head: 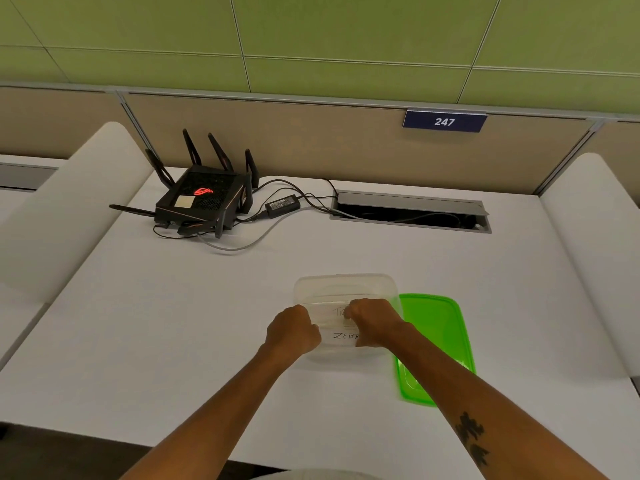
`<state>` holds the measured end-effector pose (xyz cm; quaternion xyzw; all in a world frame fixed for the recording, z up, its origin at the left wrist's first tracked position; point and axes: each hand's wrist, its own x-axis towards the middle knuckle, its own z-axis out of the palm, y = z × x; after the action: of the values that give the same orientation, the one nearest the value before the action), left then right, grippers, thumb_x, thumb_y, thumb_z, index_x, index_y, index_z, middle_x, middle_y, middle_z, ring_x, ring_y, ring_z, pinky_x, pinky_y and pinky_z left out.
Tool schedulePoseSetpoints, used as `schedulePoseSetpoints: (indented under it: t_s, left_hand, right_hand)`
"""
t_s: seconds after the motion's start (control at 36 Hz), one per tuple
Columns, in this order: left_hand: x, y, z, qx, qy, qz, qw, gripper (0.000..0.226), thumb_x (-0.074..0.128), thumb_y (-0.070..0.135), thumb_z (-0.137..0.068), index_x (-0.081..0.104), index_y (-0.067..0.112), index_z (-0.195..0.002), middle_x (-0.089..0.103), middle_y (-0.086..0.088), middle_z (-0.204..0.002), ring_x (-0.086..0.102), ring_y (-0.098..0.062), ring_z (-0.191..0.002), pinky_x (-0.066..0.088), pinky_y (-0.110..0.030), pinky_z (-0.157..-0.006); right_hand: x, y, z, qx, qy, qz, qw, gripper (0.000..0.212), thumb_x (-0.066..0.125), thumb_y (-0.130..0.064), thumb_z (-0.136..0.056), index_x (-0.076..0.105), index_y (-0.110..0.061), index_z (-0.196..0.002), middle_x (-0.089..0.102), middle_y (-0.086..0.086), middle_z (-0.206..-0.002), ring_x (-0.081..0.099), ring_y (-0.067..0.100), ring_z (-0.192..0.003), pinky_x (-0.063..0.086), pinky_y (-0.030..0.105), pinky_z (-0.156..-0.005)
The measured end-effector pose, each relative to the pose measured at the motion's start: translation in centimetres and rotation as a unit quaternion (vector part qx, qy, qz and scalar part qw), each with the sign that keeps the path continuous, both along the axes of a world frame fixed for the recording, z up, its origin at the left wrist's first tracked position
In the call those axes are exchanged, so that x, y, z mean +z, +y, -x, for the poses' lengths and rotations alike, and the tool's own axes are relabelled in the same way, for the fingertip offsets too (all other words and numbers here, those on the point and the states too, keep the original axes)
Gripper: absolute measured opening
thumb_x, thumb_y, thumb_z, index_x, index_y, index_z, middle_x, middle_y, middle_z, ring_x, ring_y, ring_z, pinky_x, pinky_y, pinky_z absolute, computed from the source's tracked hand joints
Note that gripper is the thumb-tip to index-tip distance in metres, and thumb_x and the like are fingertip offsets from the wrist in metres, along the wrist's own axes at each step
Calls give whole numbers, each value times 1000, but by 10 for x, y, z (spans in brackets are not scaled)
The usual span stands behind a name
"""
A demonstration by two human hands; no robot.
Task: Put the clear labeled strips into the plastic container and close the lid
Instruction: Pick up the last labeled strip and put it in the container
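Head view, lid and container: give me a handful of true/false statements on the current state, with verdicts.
1. The green lid is snapped onto the clear plastic container. False: it lies on the table to the container's right.
2. Both hands are at the container's near part, left hand and right hand. True.
3. A strip reading "ZEBR" shows between the hands. True.
4. The router sits right of the container. False: far left.
5. The sign reads 247. True.

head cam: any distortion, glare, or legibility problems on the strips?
Head view: wide-angle bowing on the partition rail; even light, soft shadows, no harsh glare. Container is clear and low-contrast; strips partly hidden by right hand and left hand.
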<state>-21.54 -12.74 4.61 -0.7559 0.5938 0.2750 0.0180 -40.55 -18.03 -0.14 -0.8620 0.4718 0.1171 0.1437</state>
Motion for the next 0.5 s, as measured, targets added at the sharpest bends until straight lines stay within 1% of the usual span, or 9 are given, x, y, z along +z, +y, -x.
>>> schedulePoseSetpoints:
  t_s: [0.06, 0.14, 0.22, 0.28, 0.33, 0.42, 0.5]
  left_hand:
    - [0, 0, 0, -3, -5, -3, 1000, 24, 59, 28, -95, 64, 9, -109, 60, -1, -92, 57, -22, -82, 47, -29, -69]
    - [1, 0, 1, -6, -11, -3, 1000, 22, 60, 26, -93, 64, 9, -107, 63, -3, -92, 58, -22, -82, 48, -29, -69]
    - [3, 0, 3, -9, -11, -4, 1000, 19, 62, 24, -91, 64, 10, -104, 60, -1, -89, 60, -23, -81, 49, -29, -69]
    - [5, 1, 4, -14, -13, -9, 1000, 13, 62, 23, -90, 59, 13, -97, 61, -1, -88, 61, -23, -79, 48, -29, -67]
    - [5, 2, 5, -20, -17, -13, 1000, 11, 62, 22, -89, 59, 14, -96, 62, -1, -86, 63, -23, -75, 48, -29, -65]
    - [6, 4, 5, -30, -26, -18, 999, 9, 60, 19, -89, 57, 13, -96, 62, -1, -86, 63, -23, -70, 46, -28, -62]
    - [7, 5, 6, -34, -29, -19, 999, 9, 60, 18, -89, 57, 14, -97, 63, -1, -87, 64, -23, -70, 47, -29, -63]
  right_hand:
    - [1, 0, -1, 4, 6, -1, 1000, 49, 74, -37, -77, 65, -16, -120, 67, 6, -117, 65, 30, -107, 55, 39, -84]
    - [2, 1, -1, 8, 13, 3, 1000, 50, 74, -36, -77, 65, -17, -122, 68, 6, -115, 65, 30, -105, 55, 38, -83]
    - [3, 1, -2, 19, 28, 8, 999, 41, 74, -34, -76, 68, -15, -113, 68, 7, -108, 67, 31, -97, 54, 36, -77]
    - [5, 1, -4, 32, 43, 7, 999, 33, 73, -30, -76, 69, -14, -104, 68, 7, -104, 67, 32, -93, 50, 35, -71]
    - [6, 2, -6, 47, 60, 8, 997, 28, 73, -27, -77, 68, -13, -100, 67, 9, -103, 67, 33, -91, 45, 34, -67]
    - [5, 2, -7, 59, 76, 11, 995, 28, 71, -23, -80, 65, -10, -104, 66, 12, -106, 67, 36, -92, 44, 36, -69]
    - [5, 1, -8, 66, 81, 9, 994, 29, 69, -21, -83, 63, -7, -108, 64, 15, -110, 66, 39, -95, 45, 37, -71]
